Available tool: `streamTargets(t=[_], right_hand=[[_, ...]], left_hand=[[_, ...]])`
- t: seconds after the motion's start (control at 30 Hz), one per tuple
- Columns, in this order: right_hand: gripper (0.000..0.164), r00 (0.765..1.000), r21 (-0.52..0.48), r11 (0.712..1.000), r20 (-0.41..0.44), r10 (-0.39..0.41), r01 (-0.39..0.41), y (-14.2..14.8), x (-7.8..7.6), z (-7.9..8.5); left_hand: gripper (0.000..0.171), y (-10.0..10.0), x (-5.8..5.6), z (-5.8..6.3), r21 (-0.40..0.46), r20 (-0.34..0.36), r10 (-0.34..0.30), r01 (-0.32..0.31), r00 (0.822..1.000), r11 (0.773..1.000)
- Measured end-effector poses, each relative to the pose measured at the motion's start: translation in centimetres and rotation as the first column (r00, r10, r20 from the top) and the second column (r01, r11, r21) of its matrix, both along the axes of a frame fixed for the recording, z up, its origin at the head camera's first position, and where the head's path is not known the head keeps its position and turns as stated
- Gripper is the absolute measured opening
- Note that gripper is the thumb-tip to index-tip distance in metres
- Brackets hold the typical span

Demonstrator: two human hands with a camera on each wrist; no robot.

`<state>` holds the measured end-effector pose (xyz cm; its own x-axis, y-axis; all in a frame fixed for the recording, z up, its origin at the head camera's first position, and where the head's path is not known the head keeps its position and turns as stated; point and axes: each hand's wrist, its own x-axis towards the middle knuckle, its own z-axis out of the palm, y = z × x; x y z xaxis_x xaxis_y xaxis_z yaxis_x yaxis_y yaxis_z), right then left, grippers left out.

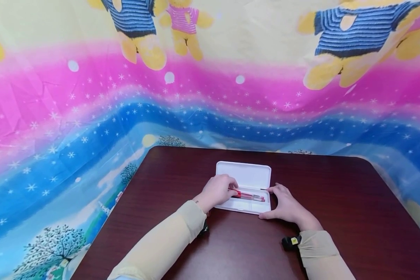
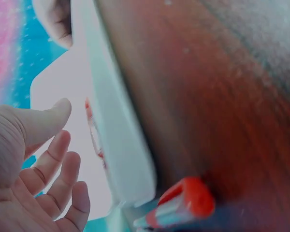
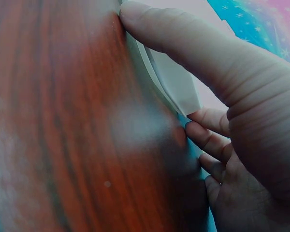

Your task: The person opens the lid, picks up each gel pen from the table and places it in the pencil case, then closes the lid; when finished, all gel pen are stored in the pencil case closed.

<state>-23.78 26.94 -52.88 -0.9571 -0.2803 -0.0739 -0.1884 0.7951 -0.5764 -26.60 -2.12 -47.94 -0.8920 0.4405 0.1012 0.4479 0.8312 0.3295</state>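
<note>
A white pencil case lies on the table with its lid raised at the back. Several red and clear pens lie lengthwise in its tray. My left hand is over the case's left end, at the pens' left ends; the left wrist view shows its thumb and fingers apart, holding nothing. My right hand holds the case's right end, thumb at the near corner and fingertips at the far one. Another pen with a red end lies on the table beside the case, mostly hidden by my left wrist in the head view.
The dark brown wooden table has rounded far corners. Behind and to the left hangs a patterned cloth with bears and snowflakes. A black wrist camera sits at my right cuff.
</note>
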Motion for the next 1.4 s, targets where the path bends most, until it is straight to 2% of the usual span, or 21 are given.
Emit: streamTargets(t=[0.2, 0.4, 0.5, 0.6, 0.67, 0.77, 0.9, 1.13, 1.23, 1.4], right_hand=[[0.112, 1.000, -0.004, 1.000, -0.003, 0.000, 0.000, -0.1, -0.1, 0.1], [0.113, 1.000, 0.000, 1.000, 0.002, -0.004, 0.004, -0.1, -0.2, 0.0], [0.112, 1.000, -0.002, 1.000, 0.000, -0.002, 0.002, -0.1, -0.1, 0.1], [0.112, 1.000, -0.004, 1.000, -0.001, -0.002, 0.002, -0.1, -0.1, 0.3], [0.111, 1.000, -0.004, 1.000, -0.001, -0.002, 0.002, 0.0, 0.0, 0.4], [0.111, 1.000, -0.002, 1.000, 0.001, -0.004, 0.004, 0.0, 0.2, 0.4], [0.111, 1.000, -0.005, 1.000, 0.001, -0.003, 0.003, 0.0, 0.2, 0.3], [0.114, 1.000, 0.008, 1.000, 0.003, -0.005, 0.005, 0.0, 0.3, -0.3], [0.115, 1.000, 0.005, 1.000, 0.007, -0.010, 0.010, 0.0, 0.3, -0.2], [0.115, 1.000, 0.004, 1.000, 0.006, -0.010, 0.010, -0.1, 0.3, -0.1]], left_hand=[[0.020, -2.6, 0.6, 0.9, 0.128, -0.042, 0.069, -0.063, 0.997, 0.990], [0.023, -5.9, 1.6, 0.5, 0.204, -0.059, 0.199, -0.183, 0.978, 0.962], [0.028, -7.3, 2.0, 0.5, 0.199, -0.022, 0.279, -0.269, 0.960, 0.942], [0.037, -8.5, 2.5, 0.5, 0.148, 0.054, 0.342, -0.346, 0.938, 0.927], [0.042, -8.9, 2.8, 0.4, 0.100, 0.107, 0.364, -0.375, 0.925, 0.922], [0.046, -9.2, 3.2, 0.0, 0.027, 0.144, 0.378, -0.385, 0.915, 0.922], [0.044, -9.1, 3.6, -0.6, -0.024, 0.141, 0.369, -0.370, 0.919, 0.929], [0.037, -8.5, 4.2, -1.7, -0.034, 0.159, 0.359, -0.358, 0.920, 0.933], [0.035, -8.4, 4.3, -1.8, -0.031, 0.151, 0.358, -0.358, 0.921, 0.933], [0.027, -8.4, 4.4, -1.8, -0.014, 0.179, 0.359, -0.362, 0.916, 0.932]])
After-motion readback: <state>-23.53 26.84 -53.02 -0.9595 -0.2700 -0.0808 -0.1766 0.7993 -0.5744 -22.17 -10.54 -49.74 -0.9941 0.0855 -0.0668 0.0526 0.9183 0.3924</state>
